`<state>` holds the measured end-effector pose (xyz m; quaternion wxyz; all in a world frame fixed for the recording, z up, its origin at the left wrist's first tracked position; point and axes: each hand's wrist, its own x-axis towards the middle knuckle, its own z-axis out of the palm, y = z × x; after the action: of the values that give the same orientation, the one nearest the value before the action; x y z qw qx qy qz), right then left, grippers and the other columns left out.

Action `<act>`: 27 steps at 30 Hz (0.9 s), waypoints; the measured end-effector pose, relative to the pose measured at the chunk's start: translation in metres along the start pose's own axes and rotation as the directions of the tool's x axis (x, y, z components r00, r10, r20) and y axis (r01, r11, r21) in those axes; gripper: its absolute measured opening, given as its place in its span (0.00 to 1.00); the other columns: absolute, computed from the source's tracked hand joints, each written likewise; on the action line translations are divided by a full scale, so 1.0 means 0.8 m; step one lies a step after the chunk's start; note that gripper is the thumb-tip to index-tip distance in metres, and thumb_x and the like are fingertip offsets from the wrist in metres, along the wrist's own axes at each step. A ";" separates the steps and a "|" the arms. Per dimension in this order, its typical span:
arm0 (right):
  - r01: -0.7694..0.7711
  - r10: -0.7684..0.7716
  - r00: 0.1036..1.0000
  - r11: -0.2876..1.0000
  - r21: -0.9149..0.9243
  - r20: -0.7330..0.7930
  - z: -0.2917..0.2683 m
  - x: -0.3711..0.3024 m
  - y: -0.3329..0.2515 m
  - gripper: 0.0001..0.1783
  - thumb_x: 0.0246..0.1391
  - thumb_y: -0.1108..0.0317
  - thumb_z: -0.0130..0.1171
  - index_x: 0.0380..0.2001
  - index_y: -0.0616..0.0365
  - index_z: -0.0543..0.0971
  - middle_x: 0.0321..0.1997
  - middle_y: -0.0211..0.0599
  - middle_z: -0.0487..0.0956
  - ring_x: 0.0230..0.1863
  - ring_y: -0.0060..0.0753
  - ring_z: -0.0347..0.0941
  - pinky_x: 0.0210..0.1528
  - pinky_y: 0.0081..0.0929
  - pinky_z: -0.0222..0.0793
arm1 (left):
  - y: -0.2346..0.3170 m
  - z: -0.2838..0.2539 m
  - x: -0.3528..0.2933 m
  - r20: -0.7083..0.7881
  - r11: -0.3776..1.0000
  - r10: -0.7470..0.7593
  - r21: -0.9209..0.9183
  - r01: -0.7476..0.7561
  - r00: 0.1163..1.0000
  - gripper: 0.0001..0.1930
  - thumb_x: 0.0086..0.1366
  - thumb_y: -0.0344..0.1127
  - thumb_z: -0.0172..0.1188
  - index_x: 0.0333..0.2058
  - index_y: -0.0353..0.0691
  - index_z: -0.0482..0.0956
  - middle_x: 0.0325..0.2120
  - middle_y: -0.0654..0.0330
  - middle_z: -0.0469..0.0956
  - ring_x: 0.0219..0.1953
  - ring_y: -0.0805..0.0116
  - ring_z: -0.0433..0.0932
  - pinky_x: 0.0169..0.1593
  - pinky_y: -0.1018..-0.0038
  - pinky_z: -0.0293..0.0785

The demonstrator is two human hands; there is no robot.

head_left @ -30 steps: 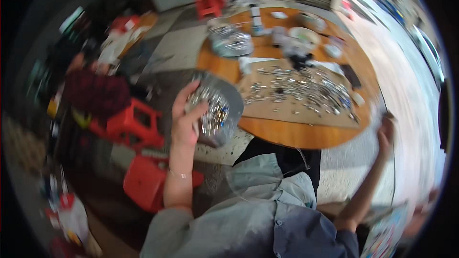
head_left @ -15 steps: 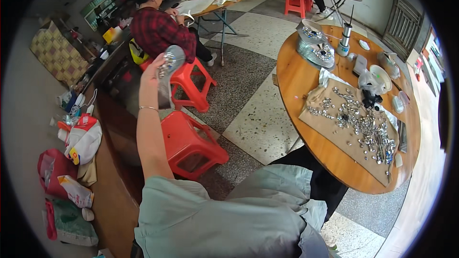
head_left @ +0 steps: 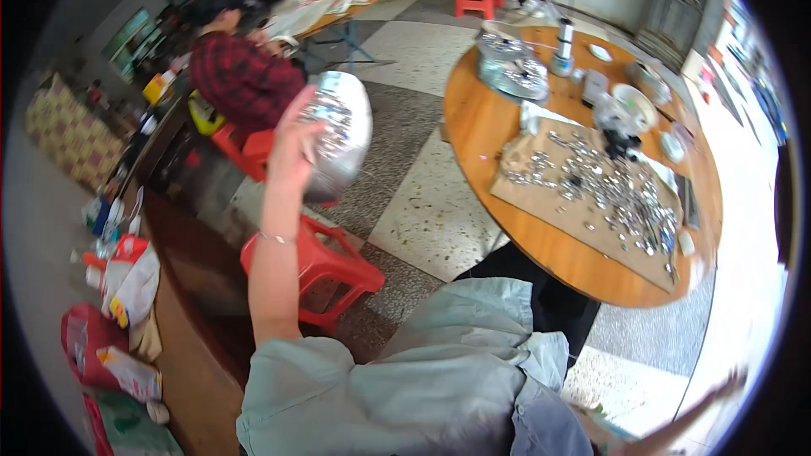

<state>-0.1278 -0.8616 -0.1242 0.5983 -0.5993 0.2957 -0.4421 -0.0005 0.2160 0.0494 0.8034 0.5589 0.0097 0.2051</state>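
Observation:
My left hand is raised in front of me at the end of an outstretched arm. It is closed around the edge of a curved silvery piece studded with clear stones. Away from the table's near right side, my right hand reaches out at the lower right, blurred, its fingers apart and nothing visible in it. Similar stone-studded silvery pieces are stacked at the far side of the round wooden table. Many loose shiny stones lie on a brown cloth there.
A red stool stands below my left arm. Beyond it a person in a checked shirt sits at another table. Bags lie on the wooden ledge at left. A bottle-like device and a white bowl stand on the round table.
The silvery piece has moved nearer in my left hand and turned, showing more of its face. My right hand has come into view at the lower right. The view has shifted.

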 end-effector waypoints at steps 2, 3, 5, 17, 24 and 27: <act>0.582 -0.523 0.799 0.795 -0.168 0.297 0.281 -0.216 -0.047 0.24 0.59 0.54 0.38 0.50 0.62 0.67 0.41 0.35 0.70 0.29 0.24 0.63 0.31 0.20 0.61 | -0.022 0.088 -0.050 0.083 1.000 -0.026 -0.005 0.026 0.996 0.35 0.46 0.12 0.52 0.56 0.36 0.60 0.45 0.51 0.70 0.43 0.64 0.74 0.46 0.72 0.72; 0.251 -0.160 0.907 0.948 -0.194 0.390 0.339 -0.317 -0.108 0.22 0.58 0.57 0.40 0.49 0.60 0.69 0.31 0.26 0.66 0.25 0.15 0.56 0.28 0.14 0.55 | -0.037 0.125 -0.056 0.181 0.994 -0.087 -0.045 0.096 0.980 0.36 0.45 0.11 0.52 0.56 0.36 0.59 0.46 0.51 0.70 0.43 0.66 0.73 0.46 0.73 0.72; 0.151 -0.067 0.821 0.983 -0.103 0.567 0.425 -0.469 -0.142 0.18 0.58 0.57 0.44 0.46 0.56 0.71 0.24 0.19 0.62 0.22 0.11 0.51 0.23 0.13 0.50 | -0.066 0.176 -0.067 0.384 0.977 -0.152 -0.082 0.198 0.911 0.37 0.44 0.11 0.56 0.56 0.36 0.59 0.46 0.52 0.70 0.45 0.68 0.73 0.47 0.73 0.71; -0.452 -0.108 0.360 0.848 0.275 0.927 0.504 -0.651 -0.145 0.10 0.49 0.77 0.56 0.37 0.63 0.76 0.36 0.29 0.78 0.36 0.15 0.71 0.39 0.17 0.68 | -0.116 0.277 -0.113 0.616 0.881 -0.334 -0.067 0.469 0.714 0.36 0.44 0.14 0.60 0.55 0.34 0.60 0.44 0.56 0.71 0.45 0.70 0.72 0.49 0.75 0.70; -0.351 -0.168 0.376 0.884 0.308 0.911 0.497 -0.652 -0.156 0.12 0.43 0.78 0.60 0.35 0.63 0.78 0.36 0.31 0.79 0.37 0.18 0.73 0.40 0.21 0.69 | -0.117 0.275 -0.116 0.682 0.803 -0.394 -0.072 0.592 0.617 0.34 0.45 0.16 0.60 0.54 0.34 0.61 0.43 0.58 0.71 0.45 0.72 0.72 0.48 0.76 0.70; -0.343 -0.122 0.460 0.889 0.302 0.880 0.497 -0.658 -0.164 0.12 0.43 0.77 0.61 0.35 0.63 0.78 0.35 0.32 0.79 0.37 0.19 0.73 0.41 0.21 0.69 | -0.119 0.274 -0.118 0.686 0.776 -0.405 -0.093 0.624 0.605 0.34 0.45 0.16 0.60 0.54 0.32 0.60 0.43 0.56 0.72 0.45 0.70 0.73 0.49 0.75 0.69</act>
<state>-0.0276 -0.2008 -0.0460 0.8101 -0.5671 -0.1241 -0.0820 -0.0026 -0.0397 0.0252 0.8622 0.4266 -0.1309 -0.2396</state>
